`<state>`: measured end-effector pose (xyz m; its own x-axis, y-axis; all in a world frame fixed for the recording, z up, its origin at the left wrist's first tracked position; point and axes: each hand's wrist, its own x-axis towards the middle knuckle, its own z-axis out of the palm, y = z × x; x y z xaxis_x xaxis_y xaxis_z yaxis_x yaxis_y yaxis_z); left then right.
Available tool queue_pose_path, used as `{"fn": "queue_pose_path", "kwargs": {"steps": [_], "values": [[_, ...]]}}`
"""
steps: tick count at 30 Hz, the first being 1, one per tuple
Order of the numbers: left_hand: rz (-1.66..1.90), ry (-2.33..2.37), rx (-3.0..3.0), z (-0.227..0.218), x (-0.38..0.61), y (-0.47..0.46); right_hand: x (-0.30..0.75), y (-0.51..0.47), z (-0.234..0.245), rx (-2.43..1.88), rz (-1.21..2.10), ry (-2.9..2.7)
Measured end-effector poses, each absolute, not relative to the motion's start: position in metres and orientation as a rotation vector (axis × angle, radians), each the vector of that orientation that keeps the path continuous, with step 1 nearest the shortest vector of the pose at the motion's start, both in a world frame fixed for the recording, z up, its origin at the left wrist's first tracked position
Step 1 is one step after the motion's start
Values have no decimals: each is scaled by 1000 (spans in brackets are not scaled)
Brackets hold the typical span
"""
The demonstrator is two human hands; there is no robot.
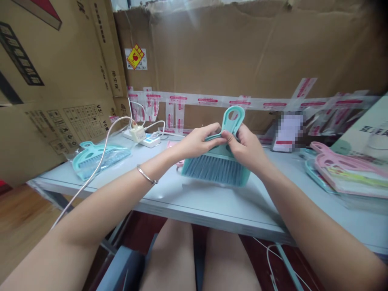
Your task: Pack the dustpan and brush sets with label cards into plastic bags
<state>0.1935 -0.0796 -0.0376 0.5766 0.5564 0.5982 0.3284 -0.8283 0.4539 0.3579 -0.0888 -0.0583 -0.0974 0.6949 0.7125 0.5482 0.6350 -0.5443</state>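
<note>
In the head view, a turquoise hand brush (215, 169) with grey-blue bristles is nested against a matching turquoise dustpan (246, 178), held just above the table. My left hand (203, 139) is closed on the upper left side of the set, thumb and fingers pinching its edge. Around the base of the handle, my right hand (247, 145) is closed, with its thumb at the front near my left fingertips. The looped handle end (239, 115) sticks up between both hands. Fingers behind the set are hidden. Something pink, partly covered, lies behind it.
On the left of the table (169, 198) lies a bagged turquoise dustpan set (97, 157). A power strip (150, 140) with a charger and white cables stands behind. A phone (287, 131) leans at the back; pink and turquoise sets (342, 169) are stacked right. Cardboard (227, 48) walls the back.
</note>
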Motion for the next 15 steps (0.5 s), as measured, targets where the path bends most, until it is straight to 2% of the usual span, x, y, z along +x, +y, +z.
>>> {"fn": "queue_pose_path", "kwargs": {"steps": [9, 15], "values": [[1186, 807, 2515, -44, 189, -78, 363, -85, -64, -747, 539, -1878], [1108, 777, 2478, -42, 187, -79, 366, -96, -67, -942, 251, -1850]]}}
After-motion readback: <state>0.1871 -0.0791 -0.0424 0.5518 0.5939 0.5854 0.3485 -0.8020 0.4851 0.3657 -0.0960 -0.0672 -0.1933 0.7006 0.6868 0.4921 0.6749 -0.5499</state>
